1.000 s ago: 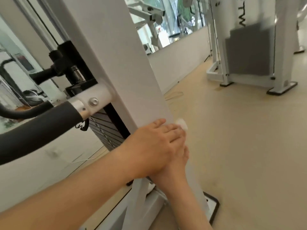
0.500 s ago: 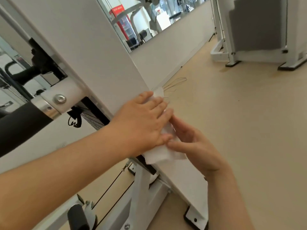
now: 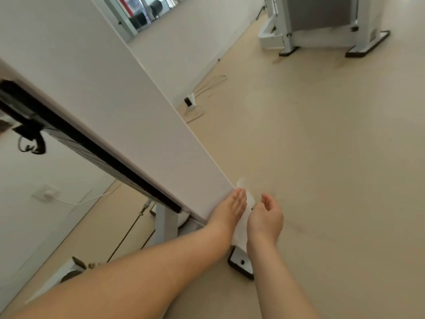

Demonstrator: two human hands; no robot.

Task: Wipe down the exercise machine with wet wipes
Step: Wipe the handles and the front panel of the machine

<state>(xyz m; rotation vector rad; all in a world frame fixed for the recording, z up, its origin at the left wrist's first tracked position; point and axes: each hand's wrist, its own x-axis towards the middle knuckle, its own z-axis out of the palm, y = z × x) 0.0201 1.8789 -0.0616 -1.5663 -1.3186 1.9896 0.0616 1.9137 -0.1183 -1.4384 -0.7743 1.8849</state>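
Moved: left hand and wipe slid down to panel bottom corner | left flat, pressing wipe | right hand loosely cupped beside it, grip unclear | step: finishing panel; next probably foot, needs lower reach

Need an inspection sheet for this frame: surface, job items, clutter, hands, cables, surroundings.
Surface: white machine panel, slanting across the view.
Job's things: wipe against the panel's lower edge.
Clutter: small brown bits by the base, unclear what.
Hands: left hand flat on the wipe; right hand beside it, fingers loosely curved.
Cables: white cable running to an adapter on the floor; second white cable from a wall socket; black coiled cord.
Surroundings: beige floor; second machine.
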